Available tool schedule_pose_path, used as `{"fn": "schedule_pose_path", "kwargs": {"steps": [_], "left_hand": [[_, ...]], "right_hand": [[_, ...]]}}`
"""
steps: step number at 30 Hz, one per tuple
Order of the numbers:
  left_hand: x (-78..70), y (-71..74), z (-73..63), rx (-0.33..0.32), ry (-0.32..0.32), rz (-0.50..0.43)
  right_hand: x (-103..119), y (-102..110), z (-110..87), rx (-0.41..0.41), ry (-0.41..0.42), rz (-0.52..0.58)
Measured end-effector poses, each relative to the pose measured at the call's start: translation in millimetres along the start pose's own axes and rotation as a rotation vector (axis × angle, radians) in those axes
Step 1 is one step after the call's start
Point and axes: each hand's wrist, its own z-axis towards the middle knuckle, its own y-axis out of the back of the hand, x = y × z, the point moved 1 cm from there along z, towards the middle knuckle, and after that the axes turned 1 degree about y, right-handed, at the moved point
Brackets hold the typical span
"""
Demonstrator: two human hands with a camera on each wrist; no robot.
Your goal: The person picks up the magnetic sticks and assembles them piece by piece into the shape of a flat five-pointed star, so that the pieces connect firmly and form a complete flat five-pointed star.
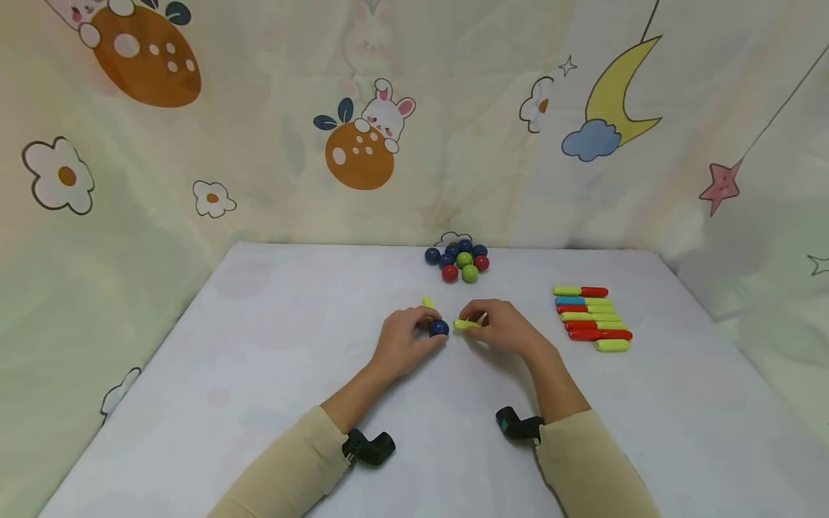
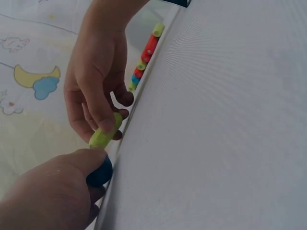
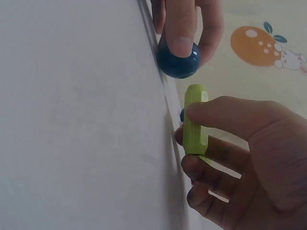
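My left hand (image 1: 403,344) holds a glossy blue ball (image 1: 439,328) between thumb and fingers, low over the white table. A yellow-green stick (image 1: 427,302) pokes out beyond those fingers; whether it joins the ball is hidden. Just to the right, my right hand (image 1: 508,329) pinches a short yellow-green stick (image 1: 465,324) whose end points at the ball. A small gap parts the two. The right wrist view shows the ridged stick (image 3: 195,129) under the thumb, with the blue ball (image 3: 177,64) beyond its tip.
Blue, red and green balls (image 1: 464,259) cluster at the table's (image 1: 291,302) far edge. To the right, several sticks (image 1: 592,316) in yellow-green, red and blue lie in a stacked row. A printed curtain (image 1: 272,129) hangs behind the table.
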Motion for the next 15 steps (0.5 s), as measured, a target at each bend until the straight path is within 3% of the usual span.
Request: {"fn": "schedule_pose_path", "kwargs": {"steps": [15], "left_hand": [[1.1, -0.4, 0.2, -0.013, -0.025, -0.013]], "right_hand": [[6.6, -4.2, 3.5, 0.043, -0.037, 0.013]]}}
